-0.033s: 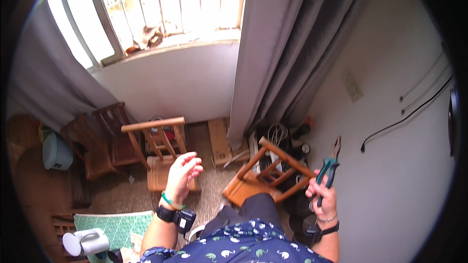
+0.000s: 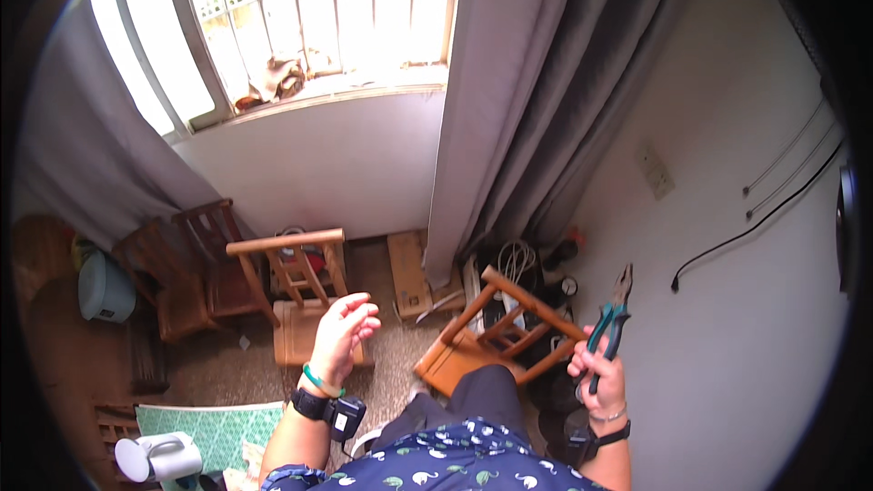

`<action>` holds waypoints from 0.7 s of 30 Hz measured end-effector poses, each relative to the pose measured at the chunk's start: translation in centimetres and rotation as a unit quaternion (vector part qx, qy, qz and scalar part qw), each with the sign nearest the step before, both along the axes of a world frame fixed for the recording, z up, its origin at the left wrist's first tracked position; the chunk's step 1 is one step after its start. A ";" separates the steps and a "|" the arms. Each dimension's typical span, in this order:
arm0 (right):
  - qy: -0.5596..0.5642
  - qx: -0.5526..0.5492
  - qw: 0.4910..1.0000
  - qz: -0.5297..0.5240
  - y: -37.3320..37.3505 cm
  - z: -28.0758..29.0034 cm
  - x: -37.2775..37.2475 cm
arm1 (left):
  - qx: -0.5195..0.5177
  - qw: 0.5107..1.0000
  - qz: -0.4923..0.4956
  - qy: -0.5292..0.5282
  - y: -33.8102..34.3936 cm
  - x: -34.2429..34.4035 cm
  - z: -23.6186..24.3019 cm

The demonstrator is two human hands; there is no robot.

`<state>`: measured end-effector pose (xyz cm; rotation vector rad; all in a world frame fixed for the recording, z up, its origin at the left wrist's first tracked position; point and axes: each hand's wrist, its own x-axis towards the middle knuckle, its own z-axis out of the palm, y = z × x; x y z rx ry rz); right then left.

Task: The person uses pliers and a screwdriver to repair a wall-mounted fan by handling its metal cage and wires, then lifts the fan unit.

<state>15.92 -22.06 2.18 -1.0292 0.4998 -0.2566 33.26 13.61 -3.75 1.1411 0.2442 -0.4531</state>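
My right hand (image 2: 600, 373) grips teal-and-black pliers (image 2: 614, 318), jaws pointing up. Behind it stands a tilted wooden chair (image 2: 455, 355), with a top bar passing near the hand. My left hand (image 2: 346, 332) is raised at centre, fingers loosely curled and apart, holding nothing. It wears a green bangle and a black wrist device (image 2: 346, 414). Behind it is an upright wooden chair (image 2: 296, 236). My dark-trousered legs show below, near the tilted chair's seat.
Two darker chairs (image 2: 182, 314) and a blue bucket (image 2: 102, 282) stand left. A white jug (image 2: 173, 459) sits on a green mat (image 2: 218, 427). Cardboard (image 2: 409, 273) and cables (image 2: 514, 255) lie below the grey curtain (image 2: 482, 109). Wires (image 2: 727, 245) hang on the right wall.
The surroundings and both hands appear slightly lower in the picture, as if the view tilted a little. The grip on the pliers looks the same.
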 end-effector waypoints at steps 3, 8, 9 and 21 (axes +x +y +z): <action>-0.004 0.015 1.000 -0.010 0.2 0.3 -0.2 | 0.007 0.999 -0.040 -0.019 -1.6 1.0 1.3; 0.000 0.017 0.999 -0.032 -0.1 0.6 -0.6 | -0.014 0.993 -0.106 -0.050 -4.2 2.5 3.2; 0.006 0.019 0.999 -0.039 0.0 0.7 -0.6 | -0.018 0.992 -0.113 -0.048 -4.5 2.7 3.1; 0.071 0.037 0.994 -0.075 -7.9 -7.2 0.4 | 0.099 0.987 -0.113 -0.051 -8.3 3.0 -7.3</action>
